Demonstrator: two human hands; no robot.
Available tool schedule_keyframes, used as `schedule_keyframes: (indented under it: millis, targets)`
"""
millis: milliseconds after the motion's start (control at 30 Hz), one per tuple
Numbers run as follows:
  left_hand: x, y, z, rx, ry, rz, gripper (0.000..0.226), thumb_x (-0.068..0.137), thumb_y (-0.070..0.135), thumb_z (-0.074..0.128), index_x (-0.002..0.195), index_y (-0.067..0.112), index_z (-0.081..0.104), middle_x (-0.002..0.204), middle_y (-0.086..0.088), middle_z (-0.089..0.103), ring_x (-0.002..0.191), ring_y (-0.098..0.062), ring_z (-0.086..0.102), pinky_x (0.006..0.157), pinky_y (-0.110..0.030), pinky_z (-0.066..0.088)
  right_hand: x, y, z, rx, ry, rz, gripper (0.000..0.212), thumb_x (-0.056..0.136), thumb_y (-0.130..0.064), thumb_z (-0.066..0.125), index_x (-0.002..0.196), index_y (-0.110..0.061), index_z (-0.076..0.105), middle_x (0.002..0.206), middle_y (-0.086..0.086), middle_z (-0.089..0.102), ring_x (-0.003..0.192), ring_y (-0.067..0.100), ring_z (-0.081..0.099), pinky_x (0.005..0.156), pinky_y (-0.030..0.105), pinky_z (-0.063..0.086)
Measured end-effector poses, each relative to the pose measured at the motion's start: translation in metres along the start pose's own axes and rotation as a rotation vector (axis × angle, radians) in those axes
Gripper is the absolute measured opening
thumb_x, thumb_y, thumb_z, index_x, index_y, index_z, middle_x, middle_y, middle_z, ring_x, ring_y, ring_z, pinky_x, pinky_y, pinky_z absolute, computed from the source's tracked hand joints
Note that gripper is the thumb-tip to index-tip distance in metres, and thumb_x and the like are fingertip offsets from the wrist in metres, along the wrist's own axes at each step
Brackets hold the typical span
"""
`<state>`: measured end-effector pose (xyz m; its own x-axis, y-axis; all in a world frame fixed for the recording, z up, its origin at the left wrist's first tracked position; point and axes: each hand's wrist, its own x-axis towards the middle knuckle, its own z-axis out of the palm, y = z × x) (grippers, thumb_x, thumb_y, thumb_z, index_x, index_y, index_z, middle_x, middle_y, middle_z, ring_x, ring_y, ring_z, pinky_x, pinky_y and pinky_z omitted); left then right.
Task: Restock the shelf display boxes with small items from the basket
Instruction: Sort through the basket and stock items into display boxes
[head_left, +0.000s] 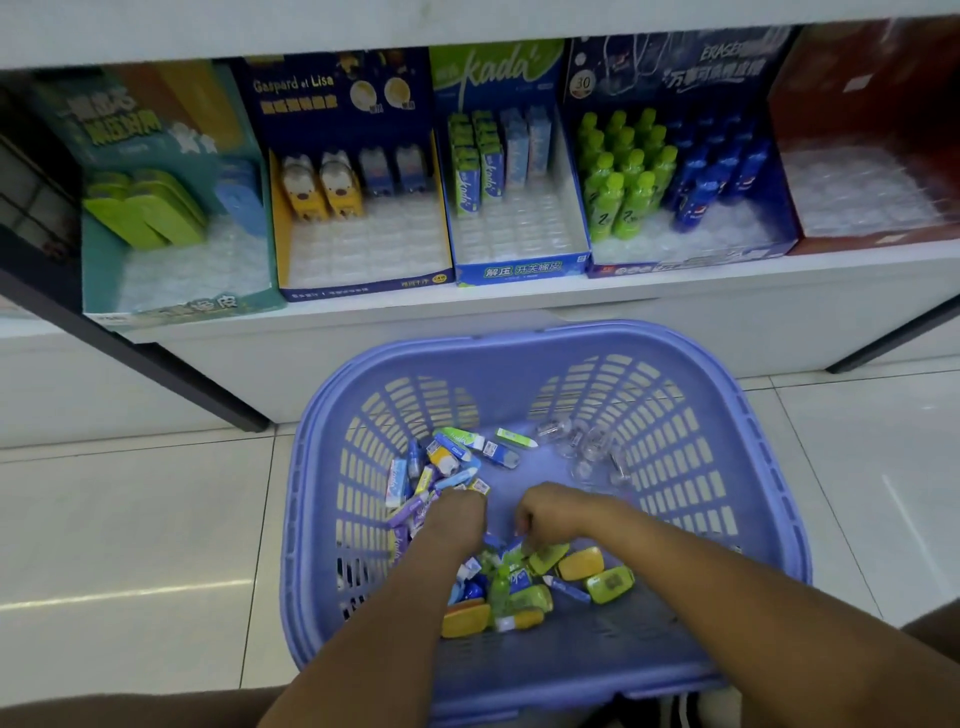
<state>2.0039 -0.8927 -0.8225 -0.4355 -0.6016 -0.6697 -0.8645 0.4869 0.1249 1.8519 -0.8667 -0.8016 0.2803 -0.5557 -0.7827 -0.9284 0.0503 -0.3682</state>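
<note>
Both hands down in purple basket (545, 364) on floor below shelf boxes (519, 228); left hand (457, 519) and right hand (550, 512) curled among small items (519, 582), grip probably hidden.

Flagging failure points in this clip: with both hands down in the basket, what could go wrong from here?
1. The items in the basket lie mixed, so the hands may pick the wrong type for a display box.
2. The bottle-shaped erasers stand upright and close; adding one could topple its neighbours.

basket (545, 364): purple, on floor | items (519, 582): loose inside | boxes (514, 228): part-filled
</note>
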Motion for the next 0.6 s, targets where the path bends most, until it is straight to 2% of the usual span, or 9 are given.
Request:
schedule_keyframes:
  millis: [67,133,233,300,333,400,433,500,600]
  targets:
    - [0.000,-0.004,-0.005,-0.048,0.030,-0.016,0.019,0.085,0.012,0.060,0.101,0.003,0.065,0.101,-0.018,0.065,0.105,-0.033,0.058,0.088,-0.039,0.048,-0.011,0.001,-0.023,0.106,-0.029,0.034,0.024,0.085,-0.016,0.064,0.104,-0.002,0.068,0.086,0.010,0.064,0.069,0.017,0.052,0.060,0.024,0.041]
    - [0.001,-0.007,-0.013,-0.192,0.086,-0.031,0.013,0.086,0.016,0.060,0.090,0.007,0.067,0.086,-0.016,0.064,0.099,-0.032,0.060,0.089,-0.034,0.048,-0.025,0.001,-0.047,0.184,-0.019,0.043,0.022,0.088,-0.014,0.058,0.100,0.003,0.066,0.078,0.010,0.059,0.063,0.016,0.049,0.058,0.024,0.040]
    - [-0.001,-0.005,-0.042,-0.787,0.171,-0.092,0.007,0.085,0.014,0.066,0.081,0.008,0.066,0.082,-0.012,0.062,0.079,-0.023,0.059,0.074,-0.029,0.047,-0.051,0.002,-0.081,0.446,-0.014,0.021,0.012,0.094,-0.012,0.053,0.084,-0.011,0.059,0.076,0.012,0.061,0.050,0.009,0.057,0.052,0.019,0.046]
    - [-0.010,-0.004,-0.076,-1.165,0.157,-0.048,0.016,0.085,0.014,0.067,0.071,0.008,0.061,0.070,-0.012,0.052,0.065,-0.018,0.052,0.063,-0.028,0.049,-0.071,0.002,-0.104,0.657,0.027,-0.038,0.010,0.095,-0.013,0.053,0.085,-0.015,0.055,0.071,0.008,0.061,0.044,0.004,0.057,0.047,0.016,0.049]
    - [-0.017,-0.003,-0.094,-1.359,0.103,-0.003,0.014,0.088,0.014,0.064,0.076,0.007,0.060,0.071,-0.014,0.051,0.063,-0.017,0.054,0.061,-0.026,0.054,-0.081,0.001,-0.116,0.706,0.094,-0.067,0.006,0.094,-0.014,0.055,0.088,-0.014,0.057,0.068,0.006,0.060,0.043,0.004,0.056,0.046,0.015,0.048]
    - [-0.035,-0.005,-0.128,-1.693,-0.040,0.105,0.016,0.094,0.017,0.054,0.098,0.003,0.061,0.085,-0.018,0.064,0.070,-0.022,0.068,0.063,-0.027,0.059,-0.099,-0.001,-0.136,0.772,0.258,-0.130,0.006,0.091,-0.015,0.059,0.097,-0.014,0.061,0.061,0.003,0.055,0.042,0.004,0.051,0.044,0.014,0.043]
    - [-0.045,-0.008,-0.144,-1.778,-0.100,0.171,0.021,0.096,0.019,0.050,0.104,0.004,0.061,0.089,-0.018,0.070,0.074,-0.023,0.071,0.064,-0.027,0.059,-0.107,-0.004,-0.144,0.831,0.315,-0.165,0.010,0.090,-0.014,0.060,0.100,-0.015,0.062,0.059,0.001,0.053,0.043,0.004,0.049,0.043,0.014,0.041]
    - [-0.062,-0.011,-0.171,-1.843,-0.111,0.284,0.024,0.098,0.020,0.044,0.107,0.005,0.061,0.090,-0.016,0.073,0.073,-0.018,0.073,0.062,-0.024,0.058,-0.119,-0.013,-0.157,0.996,0.363,-0.276,0.014,0.089,-0.010,0.060,0.101,-0.015,0.064,0.061,0.002,0.057,0.047,0.005,0.054,0.046,0.013,0.044]
    - [-0.078,-0.008,-0.198,-1.870,0.065,0.382,0.015,0.095,0.015,0.049,0.096,0.003,0.059,0.080,-0.010,0.072,0.064,-0.012,0.071,0.057,-0.019,0.056,-0.129,-0.032,-0.170,1.126,0.479,-0.434,0.010,0.090,-0.014,0.058,0.093,-0.012,0.067,0.072,0.005,0.063,0.056,0.007,0.059,0.054,0.015,0.051]
